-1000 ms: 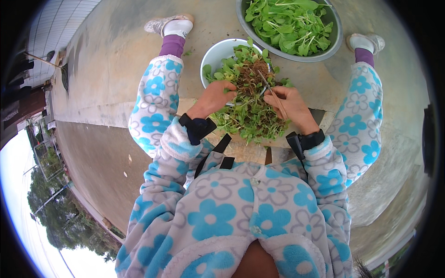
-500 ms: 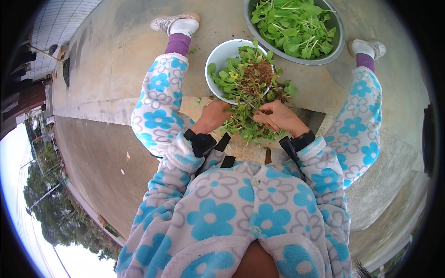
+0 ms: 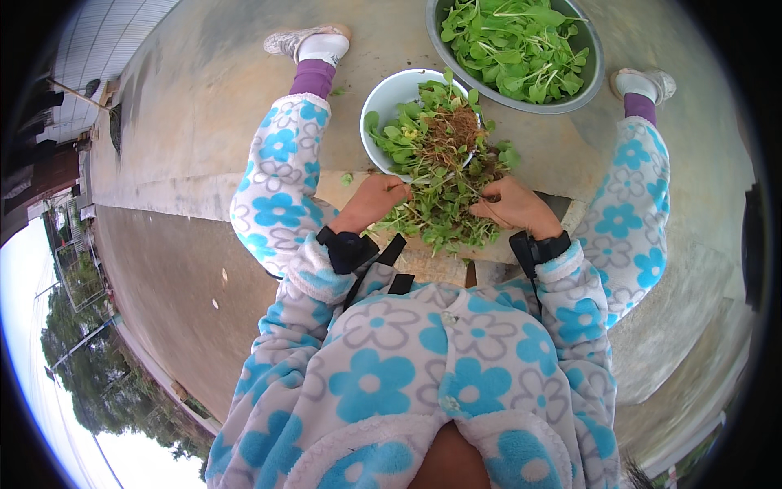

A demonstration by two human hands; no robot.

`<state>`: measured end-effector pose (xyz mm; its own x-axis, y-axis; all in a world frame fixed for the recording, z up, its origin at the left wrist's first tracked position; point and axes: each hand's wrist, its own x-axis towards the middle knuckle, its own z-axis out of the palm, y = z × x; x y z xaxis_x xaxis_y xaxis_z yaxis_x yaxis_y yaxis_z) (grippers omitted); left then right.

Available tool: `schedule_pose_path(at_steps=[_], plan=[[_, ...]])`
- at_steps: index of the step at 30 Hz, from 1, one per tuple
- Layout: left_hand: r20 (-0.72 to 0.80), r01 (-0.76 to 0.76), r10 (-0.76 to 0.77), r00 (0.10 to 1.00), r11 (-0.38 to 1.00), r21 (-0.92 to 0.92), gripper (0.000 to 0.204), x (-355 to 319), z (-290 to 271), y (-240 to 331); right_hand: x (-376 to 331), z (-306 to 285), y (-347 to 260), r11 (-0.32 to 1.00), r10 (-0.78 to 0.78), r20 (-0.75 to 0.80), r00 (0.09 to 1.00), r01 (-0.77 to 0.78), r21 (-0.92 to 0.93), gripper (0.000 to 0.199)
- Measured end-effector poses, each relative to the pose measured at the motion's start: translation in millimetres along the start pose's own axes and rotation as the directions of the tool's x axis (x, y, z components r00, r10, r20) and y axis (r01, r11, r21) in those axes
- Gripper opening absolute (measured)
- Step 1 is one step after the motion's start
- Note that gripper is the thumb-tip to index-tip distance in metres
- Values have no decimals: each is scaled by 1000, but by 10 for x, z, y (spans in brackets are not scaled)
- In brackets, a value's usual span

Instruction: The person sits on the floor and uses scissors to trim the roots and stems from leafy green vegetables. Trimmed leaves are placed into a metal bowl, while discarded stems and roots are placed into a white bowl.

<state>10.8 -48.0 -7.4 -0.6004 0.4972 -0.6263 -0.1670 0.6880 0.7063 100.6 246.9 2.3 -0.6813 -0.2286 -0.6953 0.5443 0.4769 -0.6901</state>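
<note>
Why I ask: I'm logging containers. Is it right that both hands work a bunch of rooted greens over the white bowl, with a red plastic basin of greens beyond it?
Not quite. In the head view the basin of greens is grey metal, not red plastic. The rest holds: left hand and right hand work the rooted greens over the white bowl.

Ahead: white bowl (image 3: 383, 102) and grey basin of greens (image 3: 588, 81) stand close together.
Sides: patterned knees (image 3: 277, 175) hem in both flanks.
Open: bare concrete ground (image 3: 187, 106), far left.

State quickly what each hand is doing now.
Left hand: shut on the greens.
Right hand: shut on the greens.
</note>
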Motion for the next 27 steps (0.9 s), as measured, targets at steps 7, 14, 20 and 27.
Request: schedule_pose_path(at_steps=[7, 14, 20, 27], plan=[[-10, -22, 20, 1000, 987, -161, 27, -96, -45, 108, -152, 63, -258, 906, -70, 136, 988, 6, 424, 46], [27, 15, -12, 1000, 992, -123, 27, -163, -11, 163, -59, 225, -314, 883, -6, 146, 989, -64, 465, 52], [79, 66, -56, 995, 989, -132, 26, -169, 2, 219, 6, 259, -304, 899, -8, 132, 991, -51, 436, 57], [-38, 60, -65, 997, 990, -126, 29, -178, 51, 278, 21, 271, -296, 913, -42, 117, 992, -9, 408, 56]])
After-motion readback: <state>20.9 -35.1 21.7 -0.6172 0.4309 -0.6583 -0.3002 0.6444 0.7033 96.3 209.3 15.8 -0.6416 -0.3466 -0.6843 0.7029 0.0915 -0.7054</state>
